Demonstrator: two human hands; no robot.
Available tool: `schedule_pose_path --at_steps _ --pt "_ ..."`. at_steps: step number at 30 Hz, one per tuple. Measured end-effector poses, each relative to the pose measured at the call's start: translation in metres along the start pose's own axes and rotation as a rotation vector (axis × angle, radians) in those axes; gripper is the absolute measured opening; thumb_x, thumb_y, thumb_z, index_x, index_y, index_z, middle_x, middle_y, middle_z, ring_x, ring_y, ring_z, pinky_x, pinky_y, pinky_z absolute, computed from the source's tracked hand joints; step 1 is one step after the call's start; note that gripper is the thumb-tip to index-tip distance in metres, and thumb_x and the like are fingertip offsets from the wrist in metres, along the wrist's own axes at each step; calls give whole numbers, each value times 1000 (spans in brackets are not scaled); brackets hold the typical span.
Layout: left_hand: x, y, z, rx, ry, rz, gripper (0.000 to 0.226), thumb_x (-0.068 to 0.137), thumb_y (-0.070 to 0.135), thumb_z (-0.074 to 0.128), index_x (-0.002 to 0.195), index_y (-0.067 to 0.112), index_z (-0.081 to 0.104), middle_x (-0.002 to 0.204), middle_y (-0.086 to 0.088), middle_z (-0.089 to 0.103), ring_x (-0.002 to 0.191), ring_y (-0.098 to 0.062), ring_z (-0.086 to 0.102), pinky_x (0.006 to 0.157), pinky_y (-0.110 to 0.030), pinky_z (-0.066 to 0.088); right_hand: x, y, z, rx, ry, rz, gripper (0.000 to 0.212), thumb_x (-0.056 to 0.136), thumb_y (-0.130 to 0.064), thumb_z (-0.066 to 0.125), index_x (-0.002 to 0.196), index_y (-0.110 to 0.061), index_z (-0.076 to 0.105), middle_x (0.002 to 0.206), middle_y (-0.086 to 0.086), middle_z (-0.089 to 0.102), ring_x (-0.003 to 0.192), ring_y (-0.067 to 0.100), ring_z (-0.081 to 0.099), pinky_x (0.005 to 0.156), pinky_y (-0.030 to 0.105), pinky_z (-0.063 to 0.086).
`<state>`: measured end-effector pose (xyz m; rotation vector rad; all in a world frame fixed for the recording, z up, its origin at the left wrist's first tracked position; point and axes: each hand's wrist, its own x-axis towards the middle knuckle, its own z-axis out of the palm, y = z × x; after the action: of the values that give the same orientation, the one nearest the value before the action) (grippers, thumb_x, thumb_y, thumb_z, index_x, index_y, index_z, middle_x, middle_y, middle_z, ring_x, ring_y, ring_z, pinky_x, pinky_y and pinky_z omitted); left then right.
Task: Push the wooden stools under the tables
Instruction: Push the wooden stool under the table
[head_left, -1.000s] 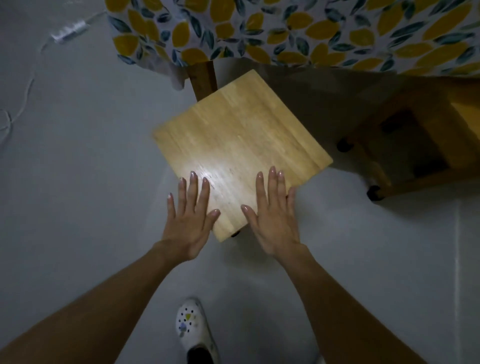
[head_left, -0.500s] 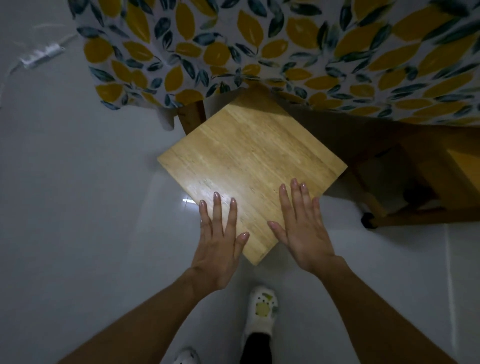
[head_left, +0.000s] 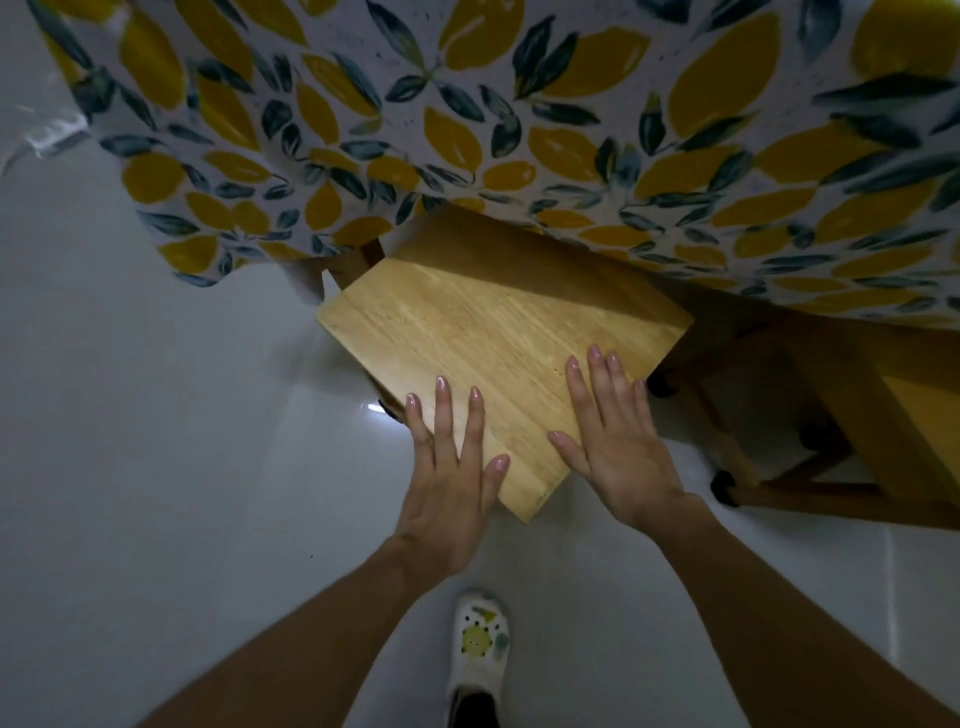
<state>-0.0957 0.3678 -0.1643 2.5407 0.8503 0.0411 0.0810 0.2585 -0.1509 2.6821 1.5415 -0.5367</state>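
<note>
Wooden stool (head_left: 498, 358): square pale-wood seat, turned corner-on to the viewer, its far corner lying in shadow beneath the hanging edge of the tablecloth (head_left: 519, 114), its near corner pointing toward the person. Left hand (head_left: 449, 478): laid flat, fingers spread, on the near-left edge of the seat, gripping nothing. Right hand (head_left: 615, 441): laid flat, fingers extended, on the near-right edge of the seat, likewise open; the two hands sit apart, one to each side of the near corner. Tablecloth: white ground with yellow and dark green leaf print, covering the tabletop across the far half of the view. Table leg (head_left: 358, 262): brown wood, showing just left of the stool's far-left edge. Second stool (head_left: 810, 441): to the right, in deep shadow under the cloth, apparently already tucked in. Floor (head_left: 156, 467): pale glossy tiles. Shoe (head_left: 479, 644): white clog with a yellow charm, near centre.
</note>
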Motion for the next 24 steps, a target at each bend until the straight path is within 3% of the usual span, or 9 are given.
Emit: schedule_pose_path --at_steps 6,14,20,24 --pt "26 5 -2 16 4 -16 64 98 51 6 150 15 -1 156 -23 -11 139 -40 -29 110 -65 17 20 14 -10 -3 -1 -7 82 88 -65 -2 154 -17 -11 161 8 -22 147 23 -22 121 46 -6" --pt "42 8 -1 -25 5 -44 67 97 52 9 150 15 -4 156 -19 -17 138 -38 -31 111 -63 20 35 23 -17 -21 4 -32 81 88 -64 2 154 -18 -10 161 9 -20 147 24 -21 120 44 -10" --pt "42 10 1 60 -22 -70 70 96 51 9 151 9 -3 156 -21 -18 139 -42 -28 115 -59 10 37 24 -17 -18 -8 -42 81 87 -64 0 153 -18 -12 160 8 -22 147 24 -23 120 45 -9" --pt "35 5 6 75 -37 -80 69 97 51 9 150 7 -1 156 -25 -14 139 -45 -23 114 -61 14 34 21 -12 -25 2 -67 80 89 -63 2 154 -16 -9 161 10 -18 148 25 -19 119 46 -9"
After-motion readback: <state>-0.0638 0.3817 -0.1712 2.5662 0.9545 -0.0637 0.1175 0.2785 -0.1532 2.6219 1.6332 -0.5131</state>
